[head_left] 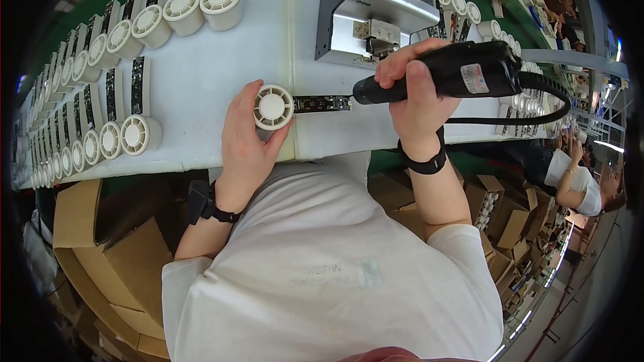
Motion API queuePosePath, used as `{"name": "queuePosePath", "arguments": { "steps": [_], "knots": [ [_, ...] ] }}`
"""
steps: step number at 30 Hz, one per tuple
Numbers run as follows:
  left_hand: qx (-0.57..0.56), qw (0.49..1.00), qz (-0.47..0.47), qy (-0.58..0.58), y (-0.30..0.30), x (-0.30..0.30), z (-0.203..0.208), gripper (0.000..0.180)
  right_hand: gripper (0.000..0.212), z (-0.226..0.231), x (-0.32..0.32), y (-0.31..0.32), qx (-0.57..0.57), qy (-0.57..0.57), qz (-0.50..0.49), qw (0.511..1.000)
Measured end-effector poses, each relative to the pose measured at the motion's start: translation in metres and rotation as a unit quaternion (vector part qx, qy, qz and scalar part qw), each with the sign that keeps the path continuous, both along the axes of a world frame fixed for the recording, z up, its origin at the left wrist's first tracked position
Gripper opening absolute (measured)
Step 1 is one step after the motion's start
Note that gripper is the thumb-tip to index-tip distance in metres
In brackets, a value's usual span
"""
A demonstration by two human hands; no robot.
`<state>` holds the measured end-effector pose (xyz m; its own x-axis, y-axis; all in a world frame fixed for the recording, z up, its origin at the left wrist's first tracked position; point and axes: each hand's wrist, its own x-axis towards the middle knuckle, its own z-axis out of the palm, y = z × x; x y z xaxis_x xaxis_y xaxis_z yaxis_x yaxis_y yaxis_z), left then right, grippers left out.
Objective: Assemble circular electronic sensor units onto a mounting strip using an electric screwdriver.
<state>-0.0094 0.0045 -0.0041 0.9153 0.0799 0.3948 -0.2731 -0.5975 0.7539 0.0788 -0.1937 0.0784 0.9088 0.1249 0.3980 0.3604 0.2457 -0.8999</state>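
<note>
My left hand point(243, 151) is curled round a white round device head point(273, 106) with a slotted, grille-like face, thumb and fingers on its sides. A narrow strip with a dark circuit board point(323, 103) runs out from it to the right, lying along the table. In my right hand point(419, 104) is a black electric screwdriver point(439, 70), held level with its nose pointing left. Its tip is at the far right end of the board; whether it touches a screw is too small to tell. A black cable loops from its back end.
Rows of similar white-headed devices point(221, 5) stand on the white table point(268, 33) to the left. A silver metal machine point(365, 17) is at the back, beside more devices. Cardboard boxes point(134, 268) sit below the front edge. Another person point(580, 181) is at the far right.
</note>
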Motion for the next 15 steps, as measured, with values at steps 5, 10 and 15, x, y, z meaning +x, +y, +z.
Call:
{"name": "queuePosePath", "arguments": {
  "steps": [5, 10, 15],
  "knots": [
    [0.004, 1.0, 0.003, -0.003, 0.0, 0.0, 0.0, 0.068, 0.024, 0.01, 0.0, -0.001, -0.034, -0.006, -0.002, 0.999],
    [0.011, 1.0, -0.001, -0.002, 0.002, 0.0, 0.001, 0.067, 0.028, 0.038, 0.019, -0.01, 0.019, -0.065, -0.064, 0.996],
    [0.007, 1.0, 0.008, 0.011, 0.002, -0.003, 0.002, 0.067, 0.026, 0.042, 0.035, -0.005, 0.007, -0.119, -0.115, 0.986]
  ]
}}
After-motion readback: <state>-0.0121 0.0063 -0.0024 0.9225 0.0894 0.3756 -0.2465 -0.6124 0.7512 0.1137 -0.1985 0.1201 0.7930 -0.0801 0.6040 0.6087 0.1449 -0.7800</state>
